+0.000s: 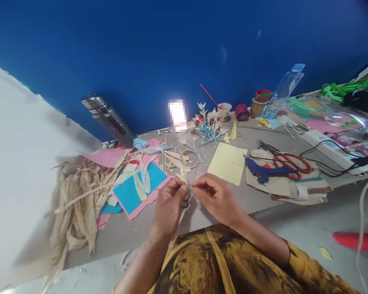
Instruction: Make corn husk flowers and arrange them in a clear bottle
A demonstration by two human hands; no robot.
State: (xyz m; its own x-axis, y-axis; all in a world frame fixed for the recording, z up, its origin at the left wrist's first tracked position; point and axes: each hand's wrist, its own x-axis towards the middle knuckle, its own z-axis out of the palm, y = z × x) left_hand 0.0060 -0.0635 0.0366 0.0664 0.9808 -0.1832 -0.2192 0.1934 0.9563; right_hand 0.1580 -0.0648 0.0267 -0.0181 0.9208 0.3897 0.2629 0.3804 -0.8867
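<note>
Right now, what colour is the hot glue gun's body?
The hot glue gun is dark blue; the head view shows it.

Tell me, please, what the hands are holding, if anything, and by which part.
The left hand pinches a pale handmade flower just below its petals. Whether the right hand also grips it cannot be told.

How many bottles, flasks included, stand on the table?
2: a dark thermos flask at the back left, and a clear plastic bottle with a blue cap at the back right. Others may be hidden.
</note>
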